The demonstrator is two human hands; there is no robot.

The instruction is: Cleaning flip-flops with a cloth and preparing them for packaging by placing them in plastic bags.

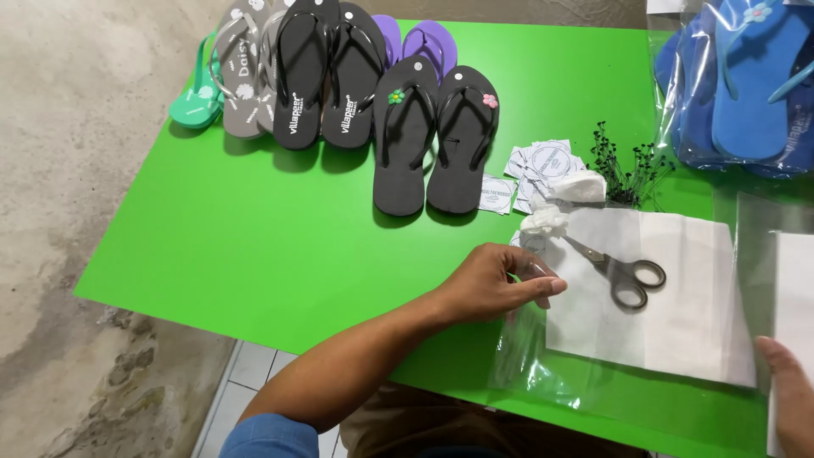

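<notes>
Left hand (496,284) reaches in from lower left, fingers (543,287) curled together, tips pinching the edge of a thin clear plastic bag (530,360), glossy and crinkled, which lies flat on the smooth bright-green surface (280,246) just below the fingertips. Right hand (788,390) only partly in frame at lower right, resting against a white sheet edge (793,288); cannot tell how far its fingers are open or whether they hold anything.

Just right of the left fingertips: a white matte paper sheet (678,297), rectangular, with small scissors (623,273) on it, metal blades, grey loop handles. Just above the fingertips: crumpled white tissue wads (564,203), soft-looking. Beyond those, a scatter of small square white printed tags (530,170) and a bundle of thin black plastic fasteners (632,170), spiky.

Further up from the fingers: pair of black foam flip-flops (432,140), flat, each with a tiny flower on the strap. Behind them more pairs, black (326,72), grey (242,72), purple (424,42), mint green (197,102). Far upper right: blue flip-flops in clear plastic bags (738,85).
</notes>
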